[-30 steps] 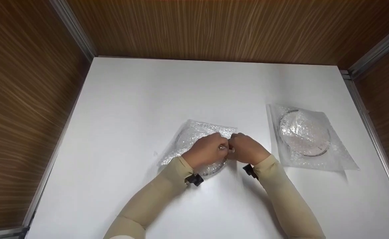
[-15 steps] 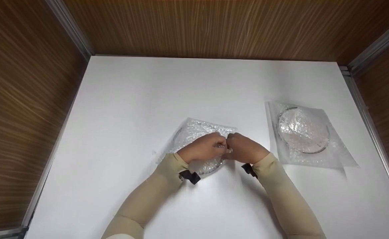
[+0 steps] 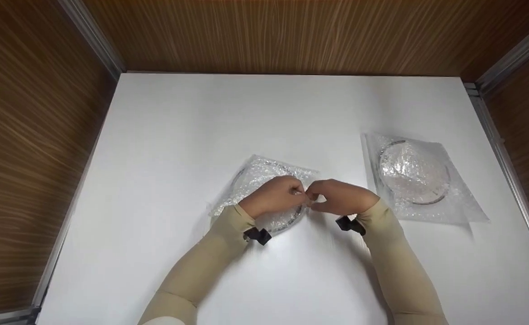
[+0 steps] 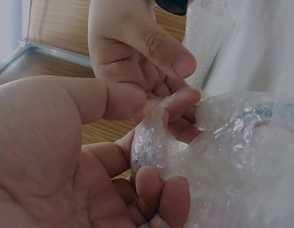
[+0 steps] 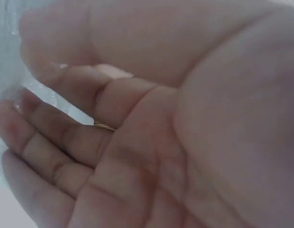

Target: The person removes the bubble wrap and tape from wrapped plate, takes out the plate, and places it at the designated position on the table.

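A clear bubble-wrap bag [image 3: 278, 216] with a round, ring-edged object inside lies near the middle of the white table. My left hand [image 3: 271, 196] pinches the bag's right edge, and crumpled bubble wrap [image 4: 154, 147] shows between its thumb and fingers in the left wrist view. Opposite it, my right hand [image 3: 341, 197] is at the same edge, its fingers loosely bent. In the left wrist view, the right thumb [image 4: 182, 65] stands apart from the fingers beside the film. Film also shows past the right fingertips [image 5: 14, 128] in the right wrist view. The fingers hide part of the edge.
A second bubble-wrap bag [image 3: 427, 212] with a similar round object lies flat on the right of the white table [image 3: 178, 117]. Brown wood-grain panels [image 3: 291, 36] stand along the back and both sides, with metal rails at the corners.
My right hand has shifted slightly right, and its thumb and fingers have spread from a tighter curl. The left hand has moved a little left and stays on the bag's edge.
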### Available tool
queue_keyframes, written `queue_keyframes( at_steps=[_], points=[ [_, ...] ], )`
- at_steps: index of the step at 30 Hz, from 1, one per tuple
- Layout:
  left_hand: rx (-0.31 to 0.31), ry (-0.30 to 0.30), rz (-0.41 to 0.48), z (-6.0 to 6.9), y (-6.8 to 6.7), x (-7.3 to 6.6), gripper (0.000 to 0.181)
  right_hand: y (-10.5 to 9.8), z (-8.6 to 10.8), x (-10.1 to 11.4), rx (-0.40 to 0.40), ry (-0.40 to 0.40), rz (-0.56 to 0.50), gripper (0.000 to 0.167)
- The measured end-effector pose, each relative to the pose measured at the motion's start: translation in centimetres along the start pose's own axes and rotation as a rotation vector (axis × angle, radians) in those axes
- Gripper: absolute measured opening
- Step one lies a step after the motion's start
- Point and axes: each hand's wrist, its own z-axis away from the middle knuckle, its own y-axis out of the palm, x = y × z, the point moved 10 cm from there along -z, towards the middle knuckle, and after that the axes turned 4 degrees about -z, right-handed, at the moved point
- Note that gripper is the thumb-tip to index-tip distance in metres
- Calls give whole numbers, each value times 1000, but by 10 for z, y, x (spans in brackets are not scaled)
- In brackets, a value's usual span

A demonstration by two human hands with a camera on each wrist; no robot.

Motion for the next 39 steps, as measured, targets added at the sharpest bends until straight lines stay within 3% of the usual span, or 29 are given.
queue_keyframes(
  at_steps=[4,10,24,29,33,39],
  points=[
    [-18,26,-48,-1,1,-3,18,-2,-1,0,-16,-9,14,6],
    [-17,66,-97,-1,4,-9,22,-2,-1,-2,-20,-6,34,12],
    [39,58,-125,1,11,-14,25,1,4,-6,29,50,7,9],
    [4,37,-104,1,8,-13,31,1,5,-7,44,26,-17,17],
    [-54,4,-108,-1,4,-7,27,-2,5,-7,1,-1,-23,30],
    [-104,-19,-200,-5,7,-7,19,1,-2,-11,-114,20,73,13]
  ],
)
